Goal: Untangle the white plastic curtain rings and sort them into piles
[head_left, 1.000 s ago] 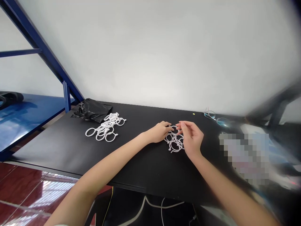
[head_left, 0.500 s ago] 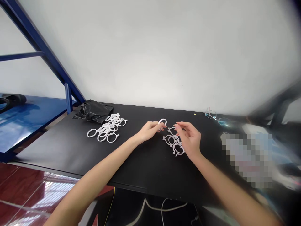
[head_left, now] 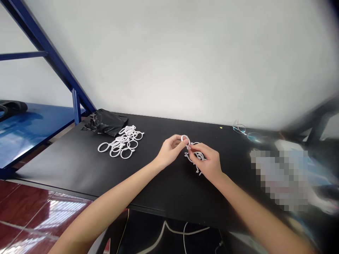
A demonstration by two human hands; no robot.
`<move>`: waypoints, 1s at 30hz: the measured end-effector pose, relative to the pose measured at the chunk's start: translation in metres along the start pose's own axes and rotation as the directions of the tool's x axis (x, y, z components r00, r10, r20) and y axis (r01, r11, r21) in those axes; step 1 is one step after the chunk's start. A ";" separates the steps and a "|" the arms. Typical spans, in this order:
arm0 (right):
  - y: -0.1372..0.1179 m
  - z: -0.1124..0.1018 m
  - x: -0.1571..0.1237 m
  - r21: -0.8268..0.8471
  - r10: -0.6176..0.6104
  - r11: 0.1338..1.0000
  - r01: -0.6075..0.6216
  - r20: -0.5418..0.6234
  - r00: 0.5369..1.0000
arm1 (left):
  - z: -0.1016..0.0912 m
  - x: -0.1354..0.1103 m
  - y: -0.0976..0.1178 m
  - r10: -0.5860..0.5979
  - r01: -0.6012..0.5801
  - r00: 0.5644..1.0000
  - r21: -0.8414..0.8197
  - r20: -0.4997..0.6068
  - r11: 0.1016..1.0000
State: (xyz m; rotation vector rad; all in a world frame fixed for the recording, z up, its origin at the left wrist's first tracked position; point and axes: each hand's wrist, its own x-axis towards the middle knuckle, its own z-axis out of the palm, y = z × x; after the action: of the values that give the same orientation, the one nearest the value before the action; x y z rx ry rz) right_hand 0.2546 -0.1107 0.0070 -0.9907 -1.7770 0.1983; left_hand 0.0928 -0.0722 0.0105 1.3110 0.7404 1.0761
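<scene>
My left hand point(head_left: 172, 150) is closed on a white curtain ring point(head_left: 182, 138), raised above the black table point(head_left: 159, 183). With thumb and fingertips, my right hand point(head_left: 206, 158) pinches the small eyelet end at the lower side of that same ring. Beneath and behind the right hand lies a small pile of white rings point(head_left: 200, 155), some with gapped ends showing; the hand covers part of it. To the left, a larger group of white rings point(head_left: 127, 153) lies spread and overlapping, each with a small loop on its edge.
A crumpled black plastic bag point(head_left: 107, 121) sits behind the left group of rings. Eyeglasses point(head_left: 239, 128) rest near the wall at the back right. A blurred, pixelated package point(head_left: 280, 176) lies on the right. Blue metal framing point(head_left: 57, 65) rises at the left.
My right hand has come left and closed on the ring's lower end, meeting my left hand. The left hand still holds the ring, now turned a little. The view has shifted slightly.
</scene>
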 end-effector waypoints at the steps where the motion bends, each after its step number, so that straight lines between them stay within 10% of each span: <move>1: 0.000 0.000 0.000 -0.008 -0.036 0.999 0.036 0.023 0.999 | 0.000 -0.001 -0.001 0.068 -0.064 0.996 0.077 -0.057 0.995; 6: 0.000 0.002 -0.001 -0.022 -0.159 0.986 0.163 0.110 0.981 | 0.000 -0.004 0.001 0.192 -0.184 0.981 0.400 0.020 0.898; 13: -0.007 0.008 -0.006 -0.014 0.045 0.999 -0.045 0.004 0.999 | 0.014 -0.003 -0.006 0.060 -0.054 0.992 0.056 -0.109 0.997; 16: -0.007 0.007 -0.007 -0.032 0.085 0.996 -0.087 -0.052 0.995 | 0.014 -0.006 -0.007 0.106 -0.090 0.993 0.242 -0.056 0.966; 22: -0.008 0.005 -0.008 0.114 0.102 0.989 -0.099 -0.022 0.995 | 0.005 -0.010 -0.005 0.358 -0.378 0.918 0.654 0.172 0.655; 30: -0.009 0.001 -0.002 0.257 0.373 0.891 -0.375 0.060 0.926 | -0.044 -0.005 0.013 0.305 -0.299 0.923 0.936 0.234 0.185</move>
State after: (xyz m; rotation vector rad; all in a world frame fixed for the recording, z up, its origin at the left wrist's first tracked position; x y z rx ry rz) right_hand 0.2495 -0.1182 0.0101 -1.1274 -1.5029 0.6684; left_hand 0.0481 -0.0612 0.0156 2.6639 1.2933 0.8737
